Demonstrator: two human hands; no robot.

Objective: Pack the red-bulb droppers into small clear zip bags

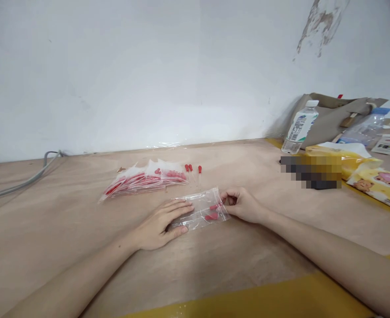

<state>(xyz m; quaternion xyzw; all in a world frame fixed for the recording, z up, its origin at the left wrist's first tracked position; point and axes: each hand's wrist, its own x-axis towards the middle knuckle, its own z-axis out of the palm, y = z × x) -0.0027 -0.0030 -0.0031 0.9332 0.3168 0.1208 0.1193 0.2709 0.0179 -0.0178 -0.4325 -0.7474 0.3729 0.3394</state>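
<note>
A clear plastic bag lies flat on the table in front of me, with red-bulbed droppers inside, their bulbs toward its right end. My left hand rests on the bag's left part, palm down and fingers apart. At the right end, my right hand pinches the bag's edge beside a red bulb; its fingertips are partly hidden. Beyond the bag, a few loose droppers with red bulbs lie on the table. To their left is a pile of filled clear bags with red bulbs showing through.
A plastic bottle stands at the right by a grey-brown bag. Yellow packs and a pixelated dark object lie nearby. At the left runs a grey cable. A white wall rises behind the table.
</note>
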